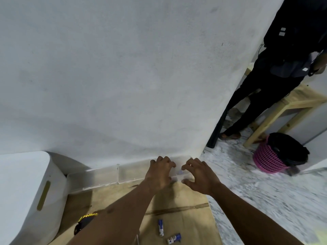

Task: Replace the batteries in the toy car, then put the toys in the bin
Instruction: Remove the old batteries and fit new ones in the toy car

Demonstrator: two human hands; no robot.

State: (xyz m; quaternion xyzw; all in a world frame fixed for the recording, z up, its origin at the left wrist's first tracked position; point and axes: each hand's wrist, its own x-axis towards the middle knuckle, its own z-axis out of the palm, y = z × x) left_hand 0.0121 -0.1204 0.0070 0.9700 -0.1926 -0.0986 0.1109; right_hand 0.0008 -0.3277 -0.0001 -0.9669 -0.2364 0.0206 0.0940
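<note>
A small clear plastic box (178, 176) with something blue inside sits by the foot of the wall, blurred. My left hand (160, 172) curls over its left end. My right hand (199, 175) holds its right end between curled fingers and thumb. A yellow and black toy car (84, 221) lies on the cardboard sheet (185, 214), partly hidden behind my left forearm. Three blue and white batteries lie near the front of the cardboard, one upright in view (160, 230) and two side by side (174, 238). A white bin (26, 191) with a slot handle stands at the left.
A long clear plastic tray (106, 177) runs along the wall to the left of my hands. On the marble floor at the right stand a pink basket (270, 160) lined with a black bag, a wooden table (290, 103) and a person in dark clothes (276, 76).
</note>
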